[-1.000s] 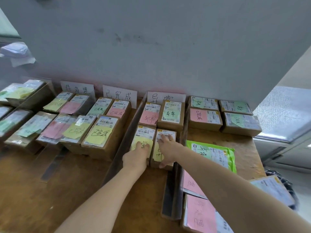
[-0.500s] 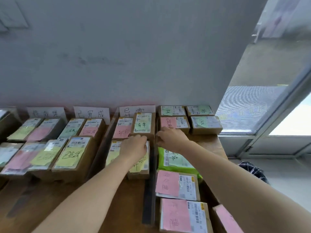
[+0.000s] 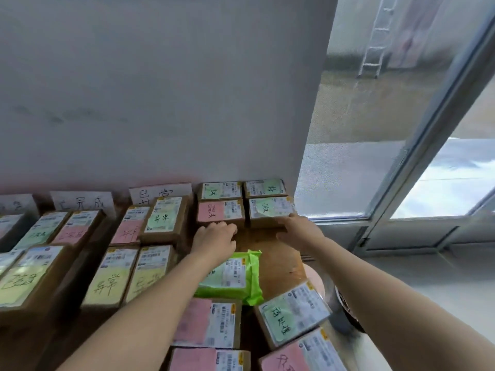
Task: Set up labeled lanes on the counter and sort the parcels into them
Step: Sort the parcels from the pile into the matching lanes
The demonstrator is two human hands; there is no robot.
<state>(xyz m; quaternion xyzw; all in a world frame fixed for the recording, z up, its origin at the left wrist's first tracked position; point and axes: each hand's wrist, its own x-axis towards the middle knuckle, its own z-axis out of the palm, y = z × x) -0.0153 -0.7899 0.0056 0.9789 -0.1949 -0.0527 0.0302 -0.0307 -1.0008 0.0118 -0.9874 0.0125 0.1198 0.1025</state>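
Brown parcels with pink, green and yellow notes lie in rows on the wooden counter (image 3: pixel 281 261). White lane labels (image 3: pixel 160 195) lean against the wall. My left hand (image 3: pixel 214 236) rests with curled fingers against the front of the pink-noted parcel (image 3: pixel 221 212) at the back. My right hand (image 3: pixel 297 228) touches the front edge of the green-noted parcel (image 3: pixel 270 210) beside it. Whether either hand grips its box is unclear. A green plastic mailer (image 3: pixel 230 277) lies under my left forearm.
Two more parcels (image 3: pixel 242 190) sit against the wall behind. Several parcels (image 3: pixel 292 314) crowd the near right of the counter. Left lanes hold rows of boxes (image 3: pixel 109 279). A window (image 3: pixel 401 129) and the counter's right edge lie to the right.
Both hands have moved right and back, from the yellow-noted parcels in the middle lane to the two parcels near the wall at the right. The view has turned right too.
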